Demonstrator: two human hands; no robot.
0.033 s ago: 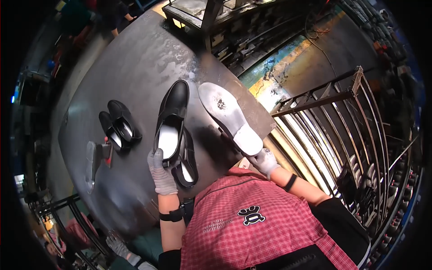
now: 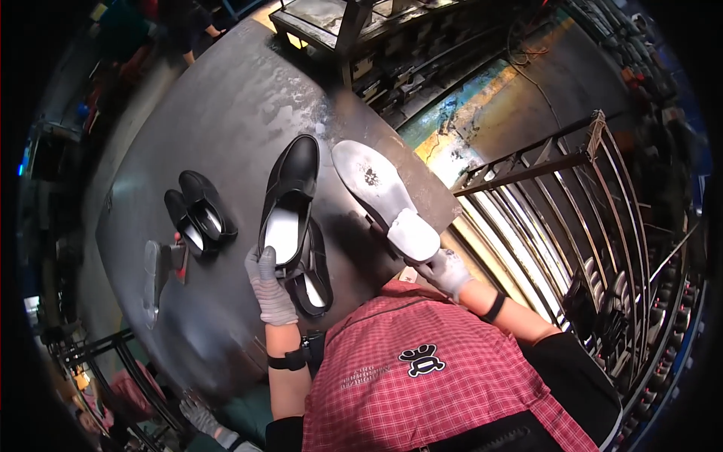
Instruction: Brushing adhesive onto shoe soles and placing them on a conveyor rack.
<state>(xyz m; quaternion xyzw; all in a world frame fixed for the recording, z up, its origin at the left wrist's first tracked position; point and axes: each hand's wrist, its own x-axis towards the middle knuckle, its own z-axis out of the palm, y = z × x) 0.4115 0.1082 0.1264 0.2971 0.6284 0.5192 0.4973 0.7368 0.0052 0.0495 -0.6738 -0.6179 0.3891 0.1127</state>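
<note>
Held, eleven o'clock: one black shoe (image 2: pixel 290 188), insole up, toe pointing away; its heel was pinched by the gloved left hand (image 2: pixel 269 282), thumb and fingers about the rim. Held, twelve o'clock: one upturned shoe (image 2: pixel 380 196), pale sole facing up, a dark patch on its forepart; its heel end was gripped by the gloved right hand (image 2: pixel 446 273), fingers partly hidden behind it. Partly beneath the first, eleven o'clock: one lower shoe (image 2: pixel 319 264), upright, in neither hand. On the table (image 2: pixel 248 98), between ten and eleven o'clock: one black pair (image 2: pixel 194 203), side by side, upright. Near ten o'clock: one grey form (image 2: pixel 154 279), beside a red item (image 2: pixel 179 260). Between one and two o'clock: one metal rack (image 2: pixel 527 172). Progress, as judged: partway. Done: two shoes in hand, one with its sole exposed; the insole-up one looked fully assembled. Left: neither held shoe had been set down, and the lower shoe lay unhandled. Whether the patch had been treated could not be told.
</note>
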